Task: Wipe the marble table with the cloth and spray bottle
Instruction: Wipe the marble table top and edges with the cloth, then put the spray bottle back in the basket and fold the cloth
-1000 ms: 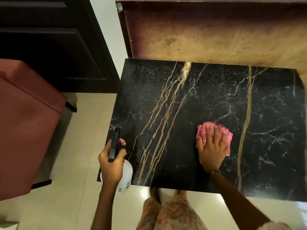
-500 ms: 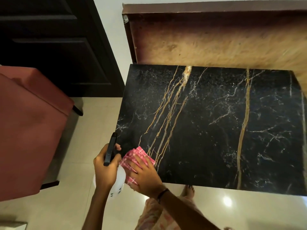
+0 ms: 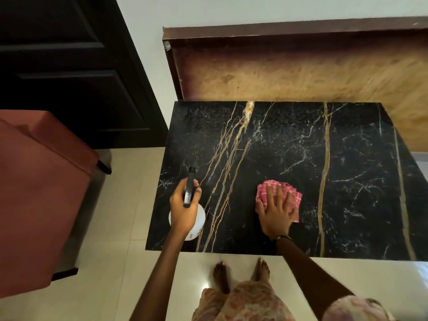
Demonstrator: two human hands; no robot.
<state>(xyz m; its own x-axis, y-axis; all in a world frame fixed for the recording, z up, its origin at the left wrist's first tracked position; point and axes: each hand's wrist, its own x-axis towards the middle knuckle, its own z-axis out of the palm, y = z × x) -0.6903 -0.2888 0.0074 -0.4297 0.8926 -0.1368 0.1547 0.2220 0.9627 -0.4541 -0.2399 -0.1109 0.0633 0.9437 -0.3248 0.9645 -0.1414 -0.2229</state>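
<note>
The black marble table (image 3: 347, 181) with gold and white veins fills the middle and right of the view. My right hand (image 3: 276, 213) lies flat with spread fingers on a pink checked cloth (image 3: 294, 196), pressing it to the table near the front middle. My left hand (image 3: 183, 208) grips a white spray bottle (image 3: 199, 222) with a black trigger head (image 3: 189, 186) above the table's front left corner, nozzle pointing away from me.
A red upholstered chair (image 3: 39, 198) stands on the left on the cream tiled floor (image 3: 120, 228). A dark door (image 3: 69, 77) is behind it. A brown wooden panel (image 3: 301, 70) rises behind the table. My bare feet (image 3: 240, 274) stand at the front edge.
My right hand slid the cloth from the table's front left corner back to the right, toward the front middle. The spray bottle moved slightly over the table's left edge.
</note>
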